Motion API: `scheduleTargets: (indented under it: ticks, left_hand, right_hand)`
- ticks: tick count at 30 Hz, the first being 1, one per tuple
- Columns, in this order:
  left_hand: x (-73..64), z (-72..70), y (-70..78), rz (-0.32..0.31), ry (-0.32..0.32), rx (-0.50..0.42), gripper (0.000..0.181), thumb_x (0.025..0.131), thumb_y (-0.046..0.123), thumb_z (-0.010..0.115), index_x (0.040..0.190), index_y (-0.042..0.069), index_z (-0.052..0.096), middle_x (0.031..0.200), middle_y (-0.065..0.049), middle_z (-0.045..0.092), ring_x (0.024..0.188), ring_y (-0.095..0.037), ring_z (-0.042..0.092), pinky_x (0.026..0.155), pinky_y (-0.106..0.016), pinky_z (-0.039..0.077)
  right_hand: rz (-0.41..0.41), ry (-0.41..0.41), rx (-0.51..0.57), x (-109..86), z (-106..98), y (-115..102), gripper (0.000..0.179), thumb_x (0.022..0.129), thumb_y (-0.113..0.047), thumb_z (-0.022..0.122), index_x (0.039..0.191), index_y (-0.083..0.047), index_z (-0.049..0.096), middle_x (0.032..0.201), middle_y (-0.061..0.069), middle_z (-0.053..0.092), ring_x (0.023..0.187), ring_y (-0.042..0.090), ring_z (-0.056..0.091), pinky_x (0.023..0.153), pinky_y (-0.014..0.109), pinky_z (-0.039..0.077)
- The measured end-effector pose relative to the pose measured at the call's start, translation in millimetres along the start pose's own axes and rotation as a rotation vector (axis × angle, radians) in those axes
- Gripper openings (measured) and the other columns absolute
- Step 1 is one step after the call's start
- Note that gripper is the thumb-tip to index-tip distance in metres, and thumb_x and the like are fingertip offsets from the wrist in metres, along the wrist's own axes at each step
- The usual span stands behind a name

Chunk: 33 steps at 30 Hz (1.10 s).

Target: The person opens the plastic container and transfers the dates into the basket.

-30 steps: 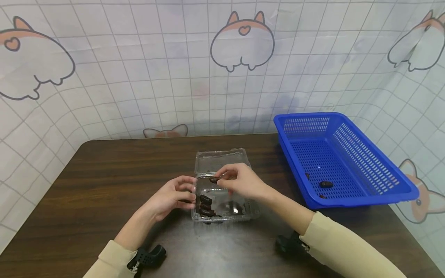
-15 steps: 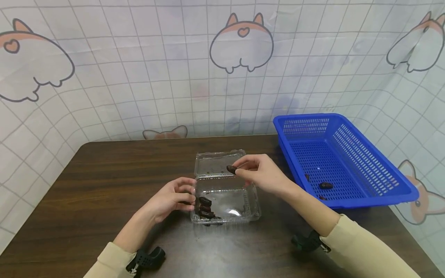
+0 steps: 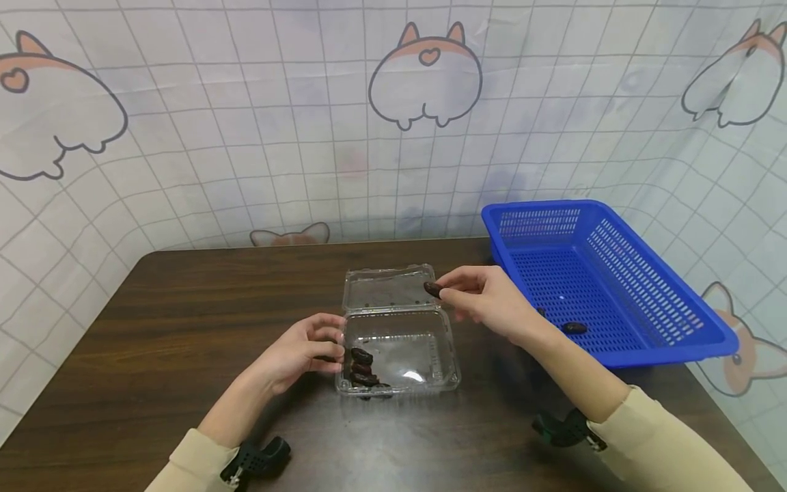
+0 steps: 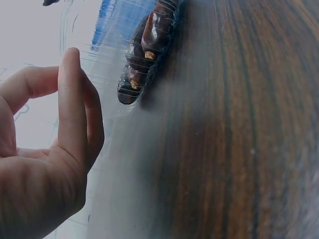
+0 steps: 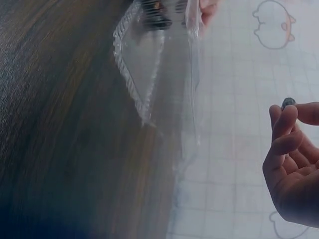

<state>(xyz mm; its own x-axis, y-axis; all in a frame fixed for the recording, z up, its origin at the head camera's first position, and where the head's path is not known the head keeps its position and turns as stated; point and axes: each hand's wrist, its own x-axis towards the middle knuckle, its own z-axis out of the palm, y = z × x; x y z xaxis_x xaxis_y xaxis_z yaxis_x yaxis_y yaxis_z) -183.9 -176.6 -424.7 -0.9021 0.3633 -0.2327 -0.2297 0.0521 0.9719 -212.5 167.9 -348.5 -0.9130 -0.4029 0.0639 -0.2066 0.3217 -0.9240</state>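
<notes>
My right hand (image 3: 492,301) pinches a dark brown, wrinkled dried date (image 3: 432,290) between thumb and fingertips. It is held above the right end of the hinged lid of a clear plastic clamshell box (image 3: 451,355). In the right wrist view only the small dark end of the date (image 5: 288,103) shows at the fingertips. My left hand (image 3: 305,350) rests its fingertips against the box's left wall, fingers relaxed. Several dates (image 3: 361,369) lie inside along that wall; the left wrist view shows dates (image 4: 154,37) through the clear plastic.
A blue perforated basket (image 3: 633,357) stands at the right, with a date (image 3: 574,328) and part of another inside. The box lid (image 3: 387,290) lies open toward the back of the dark wooden table (image 3: 203,314). A white patterned sheet (image 3: 277,137) hangs behind.
My right hand has lifted the date from over the box's tray and carried it up and right, toward the basket. The left hand and the box have hardly moved.
</notes>
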Motion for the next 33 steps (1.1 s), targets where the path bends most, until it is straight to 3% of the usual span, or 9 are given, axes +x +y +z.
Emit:
scheduleTargets:
  ticks: [5,14,20,27,33]
  left_hand:
    - [-1.1,-0.8,0.2,-0.002,0.000,0.000,0.058,0.091,-0.002,0.066,0.143,-0.007,0.040,0.108,-0.012,0.055,0.086,-0.022,0.062,0.079,-0.039,0.062]
    - [0.0,-1.3,0.0,-0.001,-0.003,0.002,0.060,0.091,-0.001,0.067,0.144,-0.007,0.039,0.107,-0.012,0.056,0.084,-0.021,0.062,0.080,-0.039,0.062]
    - [0.7,-1.3,-0.1,-0.001,-0.001,0.003,0.059,0.092,-0.002,0.067,0.144,-0.008,0.039,0.108,-0.012,0.055,0.085,-0.022,0.062,0.079,-0.039,0.062]
    - [-0.2,-0.9,0.5,-0.001,-0.004,0.000,0.059,0.092,-0.002,0.066,0.144,-0.008,0.038,0.108,-0.012,0.056,0.084,-0.022,0.063,0.079,-0.039,0.063]
    - [0.8,-0.5,0.6,-0.005,-0.005,-0.007,0.059,0.092,-0.002,0.067,0.144,-0.007,0.039,0.108,-0.012,0.056,0.084,-0.021,0.063,0.078,-0.038,0.063]
  right_hand:
    - [0.001,0.017,0.001,-4.0,-7.4,-1.1,0.024,0.100,-0.017,0.069,0.119,-0.003,0.072,0.077,0.015,0.065,0.069,0.028,0.061,0.052,0.026,0.044]
    - [0.028,0.044,0.021,-8.9,-18.3,-0.3,0.026,0.099,-0.019,0.070,0.120,-0.003,0.070,0.077,0.012,0.064,0.068,0.022,0.059,0.054,0.026,0.046]
    - [0.042,0.054,0.033,-10.5,-22.0,1.5,0.029,0.099,-0.019,0.071,0.122,-0.003,0.068,0.085,0.012,0.066,0.072,0.030,0.060,0.054,0.026,0.046]
    - [0.076,0.060,0.067,-13.4,-27.1,1.0,0.036,0.099,-0.018,0.069,0.131,-0.001,0.065,0.078,0.011,0.062,0.065,0.019,0.055,0.055,0.026,0.047]
    - [0.096,0.056,0.094,-16.6,-31.7,0.7,0.036,0.099,-0.016,0.069,0.129,0.004,0.063,0.080,0.011,0.061,0.067,0.019,0.054,0.056,0.026,0.047]
